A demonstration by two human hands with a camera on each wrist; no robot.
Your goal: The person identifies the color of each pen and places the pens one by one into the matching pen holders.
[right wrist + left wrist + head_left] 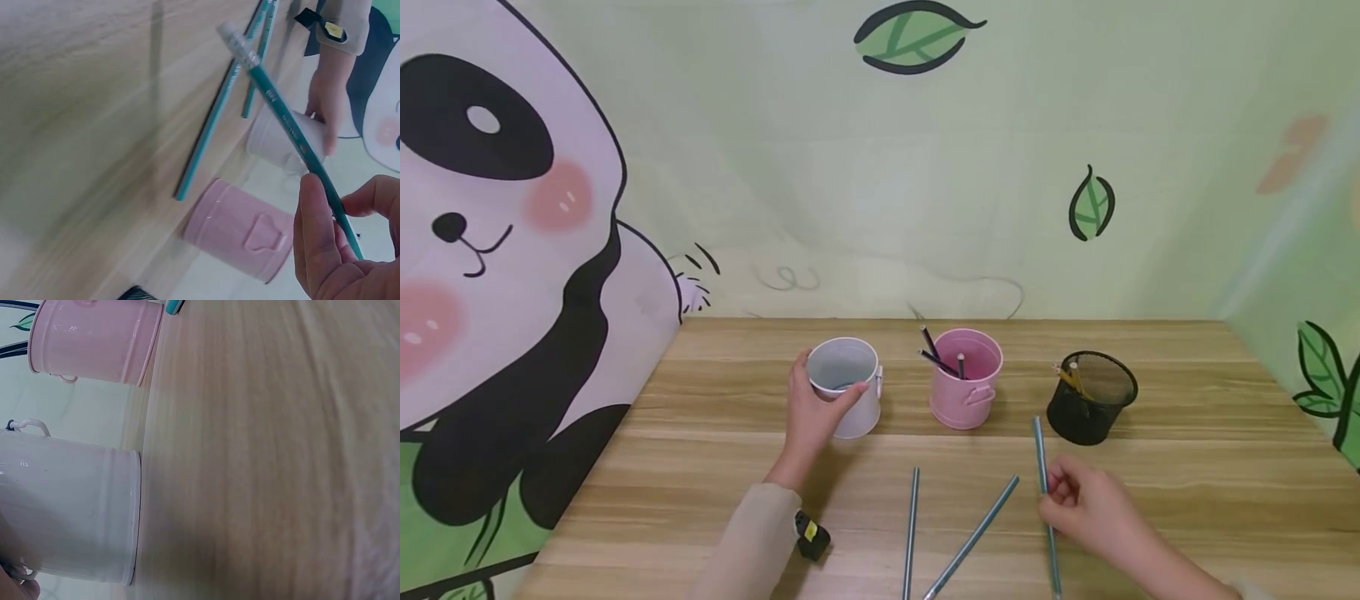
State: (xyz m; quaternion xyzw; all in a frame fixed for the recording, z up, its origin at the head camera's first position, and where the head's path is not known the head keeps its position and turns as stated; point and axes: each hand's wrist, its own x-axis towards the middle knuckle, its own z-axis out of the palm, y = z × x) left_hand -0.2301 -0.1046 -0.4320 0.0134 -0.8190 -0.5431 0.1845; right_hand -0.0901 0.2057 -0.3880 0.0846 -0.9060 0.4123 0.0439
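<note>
My left hand (812,417) grips the rim of a small white metal bucket (859,417), thumb over the front and fingers at the left side. Something bluish shows low inside it, too little to tell what. My right hand (1093,504) pinches a teal pencil (1040,450) between thumb and fingers. In the right wrist view this pencil (287,119) slants across the picture, its white eraser end away from the palm. Two more teal pencils lie between the hands, one nearly straight (912,525) and one slanted (976,533).
A pink bucket (958,408) with several dark pencils (931,343) stands right of the white one. Farther right is a black mesh cup (1082,425) with yellowish pencils (1069,379). Behind the wooden table (1210,417) rises a printed backdrop (737,167).
</note>
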